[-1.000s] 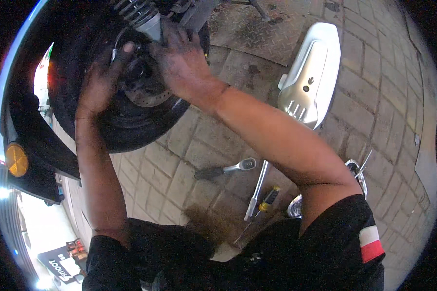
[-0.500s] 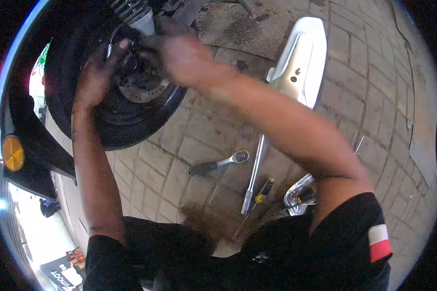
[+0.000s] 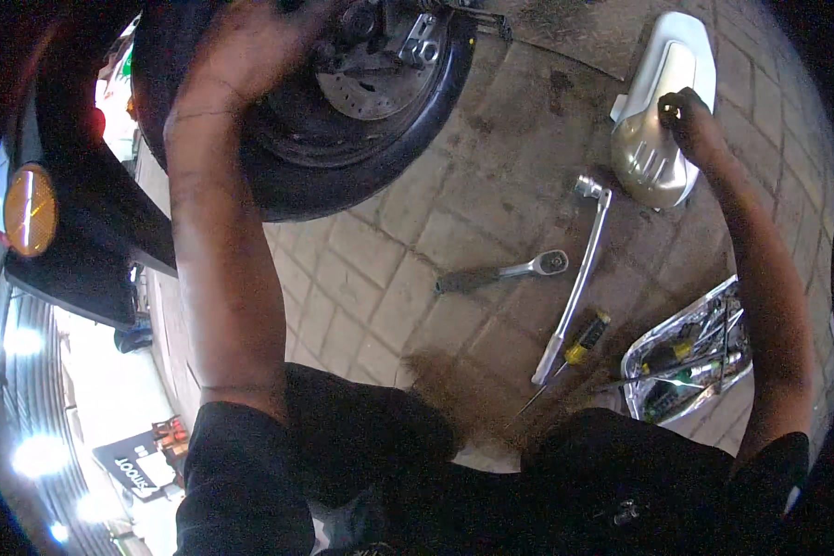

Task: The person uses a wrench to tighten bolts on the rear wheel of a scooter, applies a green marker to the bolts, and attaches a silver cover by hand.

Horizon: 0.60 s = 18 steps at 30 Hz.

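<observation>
My left hand (image 3: pixel 255 46) is up at the motorbike wheel (image 3: pixel 371 176), above the brake disc's left side, its fingertips blurred and hidden in dark parts. My right hand (image 3: pixel 690 125) is closed, a small glint at its fingers, over the white and silver cover (image 3: pixel 663 46) lying on the pavers; what it holds is unclear. Between my arms lie a ratchet (image 3: pixel 528 269), a long bar wrench (image 3: pixel 576 287) with a socket at its far end and a yellow-handled screwdriver (image 3: pixel 586 338). The brake caliper (image 3: pixel 415 46) shows at the disc's right.
A foil-like silver tray (image 3: pixel 649 371) of assorted tools lies by my right forearm. A dark fender (image 3: pixel 74 278) with an amber reflector (image 3: pixel 31 208) curves along the left. A metal plate (image 3: pixel 574 28) lies behind the wheel. A bright shop interior (image 3: pixel 111 380) shows at lower left.
My right hand has left the wheel and moved right, over the white cover, exposing the caliper and disc. My left hand stays at the wheel, appearing higher as the view has shifted.
</observation>
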Each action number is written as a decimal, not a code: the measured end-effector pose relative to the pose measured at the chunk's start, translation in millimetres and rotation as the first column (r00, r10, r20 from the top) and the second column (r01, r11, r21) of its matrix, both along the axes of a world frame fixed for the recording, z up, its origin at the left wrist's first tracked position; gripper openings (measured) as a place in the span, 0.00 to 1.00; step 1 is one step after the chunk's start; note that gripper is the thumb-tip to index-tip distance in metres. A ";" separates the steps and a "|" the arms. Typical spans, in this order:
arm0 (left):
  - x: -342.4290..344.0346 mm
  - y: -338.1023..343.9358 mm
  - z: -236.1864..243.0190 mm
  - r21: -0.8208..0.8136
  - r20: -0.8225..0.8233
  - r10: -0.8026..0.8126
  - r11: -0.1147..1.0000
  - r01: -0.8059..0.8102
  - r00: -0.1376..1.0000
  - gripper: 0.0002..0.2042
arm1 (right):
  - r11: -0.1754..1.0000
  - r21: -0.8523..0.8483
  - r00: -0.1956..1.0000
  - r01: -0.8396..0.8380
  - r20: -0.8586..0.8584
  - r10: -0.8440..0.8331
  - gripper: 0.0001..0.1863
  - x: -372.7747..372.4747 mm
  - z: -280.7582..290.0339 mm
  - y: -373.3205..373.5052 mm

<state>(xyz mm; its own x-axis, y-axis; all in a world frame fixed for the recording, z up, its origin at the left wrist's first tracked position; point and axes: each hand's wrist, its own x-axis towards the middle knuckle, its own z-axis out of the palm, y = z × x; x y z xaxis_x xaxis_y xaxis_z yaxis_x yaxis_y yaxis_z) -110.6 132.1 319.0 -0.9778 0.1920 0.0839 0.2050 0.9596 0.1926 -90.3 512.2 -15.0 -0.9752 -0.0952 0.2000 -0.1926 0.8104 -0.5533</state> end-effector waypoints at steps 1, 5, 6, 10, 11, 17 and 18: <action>5.5 7.0 4.8 -0.100 -0.003 0.065 0.993 -0.065 0.998 0.25 | 1.000 0.001 1.000 0.003 0.002 -0.003 0.11 0.4 -2.0 2.4; 25.8 24.0 6.0 -0.128 -0.230 0.004 0.991 -0.034 0.973 0.24 | 0.985 -0.141 0.992 0.100 0.086 -0.088 0.10 1.9 4.6 6.5; 22.3 21.2 2.5 -0.057 -0.314 -0.030 0.998 0.013 0.949 0.25 | 0.965 -0.199 0.972 0.172 0.195 -0.133 0.10 2.7 9.1 7.5; -37.9 -15.0 -27.7 0.562 -0.577 -0.247 0.571 0.598 0.778 0.27 | 0.953 -0.299 0.985 0.059 0.175 -0.006 0.12 4.8 29.6 -10.7; -49.2 -23.8 -43.7 0.608 -0.632 -0.281 0.399 0.687 0.722 0.28 | 0.799 -0.598 0.926 0.060 0.332 0.179 0.12 8.5 48.3 -36.5; -59.9 -38.6 -43.8 0.706 -0.660 -0.354 0.009 0.708 0.662 0.32 | 0.771 -0.625 0.864 -0.123 0.316 0.393 0.14 37.5 123.9 -163.5; -59.3 -39.4 -34.6 0.734 -0.639 -0.374 -0.034 0.678 0.673 0.32 | 0.709 -0.687 0.859 -0.155 0.261 0.441 0.14 35.8 128.5 -178.0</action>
